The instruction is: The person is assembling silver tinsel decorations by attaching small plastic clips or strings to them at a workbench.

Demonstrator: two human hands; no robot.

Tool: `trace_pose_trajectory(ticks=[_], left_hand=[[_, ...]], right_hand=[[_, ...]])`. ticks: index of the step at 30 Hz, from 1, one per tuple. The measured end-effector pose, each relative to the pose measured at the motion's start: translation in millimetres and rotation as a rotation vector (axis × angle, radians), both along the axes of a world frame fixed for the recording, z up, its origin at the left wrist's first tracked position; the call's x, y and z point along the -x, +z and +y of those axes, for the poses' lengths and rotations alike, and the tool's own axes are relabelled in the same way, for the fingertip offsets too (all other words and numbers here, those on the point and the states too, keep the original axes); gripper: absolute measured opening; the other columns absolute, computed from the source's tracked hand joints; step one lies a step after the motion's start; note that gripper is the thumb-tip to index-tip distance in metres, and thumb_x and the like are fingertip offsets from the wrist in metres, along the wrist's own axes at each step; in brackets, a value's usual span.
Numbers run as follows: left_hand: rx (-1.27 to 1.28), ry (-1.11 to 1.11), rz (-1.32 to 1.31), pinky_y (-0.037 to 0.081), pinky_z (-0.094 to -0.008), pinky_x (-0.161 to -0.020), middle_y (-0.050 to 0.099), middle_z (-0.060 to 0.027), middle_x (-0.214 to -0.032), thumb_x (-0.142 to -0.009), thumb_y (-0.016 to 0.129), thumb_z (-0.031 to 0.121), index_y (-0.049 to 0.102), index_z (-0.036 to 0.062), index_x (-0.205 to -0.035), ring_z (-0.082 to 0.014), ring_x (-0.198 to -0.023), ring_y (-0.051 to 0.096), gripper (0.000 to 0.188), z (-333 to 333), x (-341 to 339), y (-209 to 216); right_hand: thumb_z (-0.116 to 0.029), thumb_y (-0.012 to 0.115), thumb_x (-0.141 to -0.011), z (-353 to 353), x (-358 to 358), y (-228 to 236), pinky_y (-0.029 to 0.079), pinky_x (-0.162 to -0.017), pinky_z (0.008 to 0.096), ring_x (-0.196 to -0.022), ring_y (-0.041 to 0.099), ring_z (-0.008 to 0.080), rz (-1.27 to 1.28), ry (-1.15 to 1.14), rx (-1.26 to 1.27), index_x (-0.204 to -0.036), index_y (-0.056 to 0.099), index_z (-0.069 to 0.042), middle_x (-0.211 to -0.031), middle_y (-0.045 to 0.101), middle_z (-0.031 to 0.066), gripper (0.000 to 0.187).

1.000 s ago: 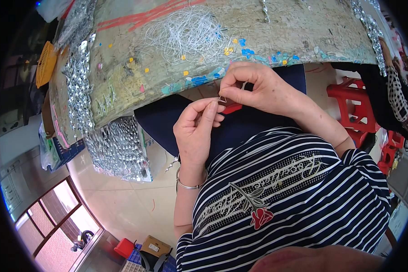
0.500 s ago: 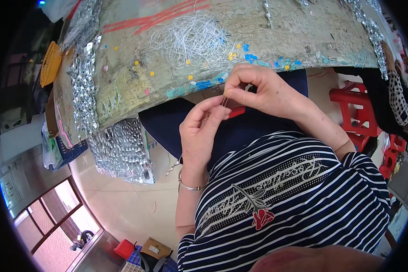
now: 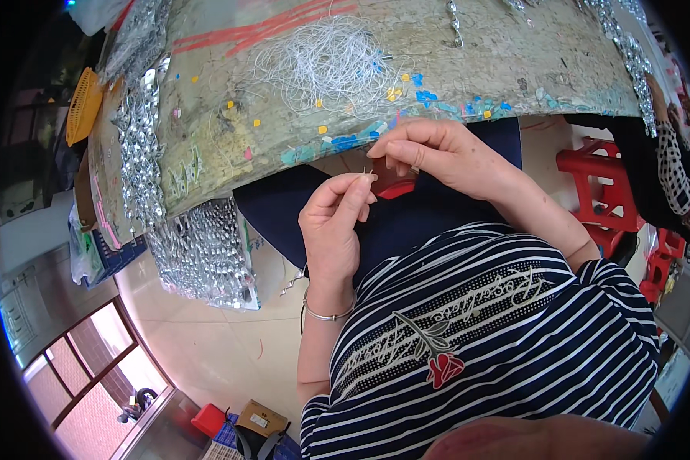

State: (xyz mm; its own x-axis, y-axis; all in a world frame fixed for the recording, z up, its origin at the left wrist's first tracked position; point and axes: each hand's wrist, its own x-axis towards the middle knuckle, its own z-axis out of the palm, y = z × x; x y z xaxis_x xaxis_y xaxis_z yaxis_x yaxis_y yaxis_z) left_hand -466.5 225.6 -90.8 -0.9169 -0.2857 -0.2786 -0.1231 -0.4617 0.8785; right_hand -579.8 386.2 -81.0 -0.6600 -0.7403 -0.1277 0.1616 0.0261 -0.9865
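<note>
Thin strand is being pinched by left hand | long way being pointed up toward table | right hand being held near, grip can't be told

Thread tangle on table, fingers in front, basket left, stool right

workshop | paint-flecked worktable | white thread heap | silvery strands

Upper left: yellow plastic basket, tilted | below it: blue crate beside translucent plastic bag | bottom: cardboard box next to red container, pale tiled floor | right: red plastic stool, near a co-worker's checked sleeve
</note>
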Motion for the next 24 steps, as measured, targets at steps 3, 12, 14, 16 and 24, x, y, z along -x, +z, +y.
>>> trace_pose_trajectory(ticks=[3,12,14,16,24], left_hand=[[-0.004,-0.004,-0.001,0.037,-0.0177,-0.057,0.063,-0.0021,-0.077,-0.088,0.065,0.006,0.068,-0.0012,-0.097,-0.0045,-0.063,0.047,0.011,0.3,-1.0,-0.7],[0.005,-0.091,-0.019,0.037,-0.0177,-0.057,0.065,-0.0025,-0.077,-0.089,0.066,0.008,0.068,-0.0013,-0.095,-0.0046,-0.063,0.049,0.011,0.8,-3.8,-3.0],[0.017,-0.108,-0.048,0.038,-0.0197,-0.057,0.064,-0.0042,-0.077,-0.089,0.064,0.008,0.067,-0.0021,-0.095,-0.0058,-0.061,0.047,0.012,1.3,-3.8,-1.2],[0.025,-0.138,-0.074,0.042,-0.0215,-0.06,0.065,-0.0066,-0.08,-0.09,0.062,0.008,0.067,-0.0025,-0.098,-0.0071,-0.063,0.05,0.014,-1.0,-5.1,-0.7],[0.541,-0.097,0.045,0.046,-0.0194,-0.066,0.068,-0.0043,-0.085,-0.087,0.066,0.006,0.07,-0.0001,-0.098,-0.0073,-0.075,0.06,0.013,-9.5,-4.5,1.6]], right_hand=[[-0.017,0.06,-0.094,-1.6,-4.3,1.7,0.05,-0.066,0.0222,-0.076,0.058,0.007,-0.072,0.016,0.04,-0.11,0.067,-0.002,-0.083,0.059,0.0014,0.023],[-0.009,0.069,-0.084,-3.0,-1.4,2.4,0.045,-0.076,0.0245,-0.084,0.058,0.011,0.07,0.076,-0.051,-0.095,0.072,-0.004,-0.088,0.063,0.002,0.012],[-0.01,0.069,-0.085,-1.9,-0.8,6.7,0.046,-0.076,0.0256,-0.083,0.058,0.0127,0.19,0.077,-0.066,-0.091,0.07,-0.004,-0.087,0.062,0.0026,0.009],[-0.011,0.069,-0.085,-1.8,-0.6,10.7,0.046,-0.076,0.0267,-0.082,0.058,0.0143,0.309,0.079,-0.082,-0.088,0.069,-0.004,-0.086,0.062,0.0033,0.008],[-0.013,0.057,-0.092,4.3,11.2,17.8,0.045,-0.069,0.0325,-0.078,0.058,0.0188,0.885,0.044,-0.25,-0.086,0.053,-0.002,-0.079,0.058,0.005,0.013]])
